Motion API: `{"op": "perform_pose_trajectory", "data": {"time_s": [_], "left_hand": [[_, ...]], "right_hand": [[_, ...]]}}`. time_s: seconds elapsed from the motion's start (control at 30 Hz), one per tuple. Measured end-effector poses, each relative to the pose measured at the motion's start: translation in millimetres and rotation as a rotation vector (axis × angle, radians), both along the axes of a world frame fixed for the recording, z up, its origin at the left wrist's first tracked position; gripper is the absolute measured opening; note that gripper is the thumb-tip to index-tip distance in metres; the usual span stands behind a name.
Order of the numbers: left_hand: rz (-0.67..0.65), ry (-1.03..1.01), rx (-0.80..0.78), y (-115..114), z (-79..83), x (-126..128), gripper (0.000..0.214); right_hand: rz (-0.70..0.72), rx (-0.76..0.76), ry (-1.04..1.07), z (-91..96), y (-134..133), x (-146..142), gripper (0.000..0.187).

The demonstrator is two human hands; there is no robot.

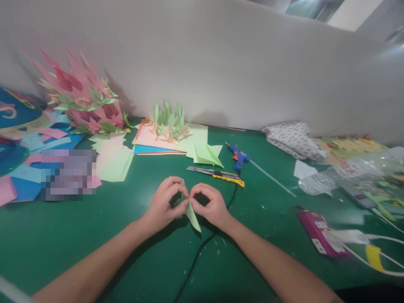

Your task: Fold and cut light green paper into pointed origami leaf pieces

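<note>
The clear plastic bottle (339,174) lies on its side at the far right, its neck toward the left; whether it contains liquid cannot be told. The purple power strip (304,219), near right, holds a white plug (345,236) in one of its sockets. Both forearms enter from the near edge and converge at the centre of the green table (268,269). The left hand (167,202) and right hand (211,204) face each other, fingers curled, with thumb and fingertips of each clamped on the folded green paper (193,219). This paper is between the hands, its free end pointing near and slightly right. The yellow knife (232,176) and blue glue gun (240,160) lie beyond the right hand.
</note>
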State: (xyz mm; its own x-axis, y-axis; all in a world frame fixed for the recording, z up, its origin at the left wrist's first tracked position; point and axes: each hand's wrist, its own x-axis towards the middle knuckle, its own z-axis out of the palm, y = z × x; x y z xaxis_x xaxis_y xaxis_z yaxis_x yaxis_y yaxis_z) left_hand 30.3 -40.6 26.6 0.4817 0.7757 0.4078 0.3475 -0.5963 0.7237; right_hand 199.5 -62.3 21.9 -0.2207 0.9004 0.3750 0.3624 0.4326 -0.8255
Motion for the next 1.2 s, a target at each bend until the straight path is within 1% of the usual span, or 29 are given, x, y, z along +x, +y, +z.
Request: {"op": "perform_pose_trajectory", "data": {"time_s": [0.07,0.17,0.33,0.43,0.53,0.57,0.63,0.67,0.7,0.73,0.77,0.83,0.9,0.93,1.0,1.07,1.13,1.2], "left_hand": [[-0.028,0.019,0.01,1.2,-1.3,-1.1,0.011],[-0.079,0.043,-0.022,2.5,-4.4,-2.6,0.008],[-0.012,0.071,-0.133,1.1,-5.2,-2.5,0.007],[-0.003,0.066,-0.2,-0.6,-5.3,1.1,0.009],[0.021,0.038,-0.254,-2.4,-5.9,3.7,0.008],[0.023,0.027,-0.267,-3.0,-5.2,3.3,0.008],[-0.043,0.019,-0.278,-3.8,-1.3,-0.1,0.006],[-0.128,0.028,-0.27,-3.9,1.9,-3.0,0.006],[-0.249,0.058,-0.252,-3.6,5.5,-6.4,0.008],[-0.368,0.109,-0.236,-2.9,9.1,-10.1,0.016],[-0.472,0.165,-0.231,-1.8,12.3,-13.9,0.025],[-0.581,0.253,-0.236,1.4,15.9,-20.4,0.036],[-0.609,0.323,-0.225,5.5,15.4,-24.8,0.039],[-0.606,0.35,-0.215,7.5,14.1,-26.1,0.04],[-0.584,0.383,-0.198,10.8,10.4,-27.0,0.04],[-0.556,0.383,-0.195,12.7,7.1,-26.1,0.038],[-0.527,0.354,-0.202,13.4,5.2,-24.3,0.033],[-0.512,0.311,-0.214,13.7,4.9,-22.9,0.028]], "right_hand": [[-0.007,-0.014,0.012,0.9,0.1,0.4,0.006],[-0.017,-0.031,0.025,1.1,0.6,2.0,0.006],[-0.013,-0.108,0.061,-0.9,1.4,5.2,0.008],[0.004,-0.168,0.109,-3.5,1.1,2.9,0.009],[-0.018,-0.177,0.157,-7.1,1.9,-0.5,0.007],[-0.026,-0.174,0.162,-8.2,2.5,-0.6,0.008],[-0.02,-0.177,0.144,-9.3,4.4,2.1,0.009],[0.001,-0.177,0.123,-9.0,5.5,4.9,0.011],[0.04,-0.176,0.097,-7.8,6.6,8.6,0.012],[0.096,-0.167,0.071,-5.7,7.8,13.0,0.015],[0.17,-0.155,0.045,-2.8,9.1,17.8,0.018],[0.385,-0.137,-0.06,4.6,11.7,26.9,0.022],[0.553,-0.102,-0.203,11.8,13.8,33.6,0.024],[0.613,-0.093,-0.278,14.5,14.5,35.7,0.025],[0.678,-0.073,-0.396,16.5,15.3,37.0,0.031],[0.674,-0.055,-0.466,14.0,15.3,35.7,0.035],[0.633,-0.04,-0.492,8.6,15.1,33.1,0.027],[0.582,-0.035,-0.476,3.5,15.2,30.8,0.017]]}}
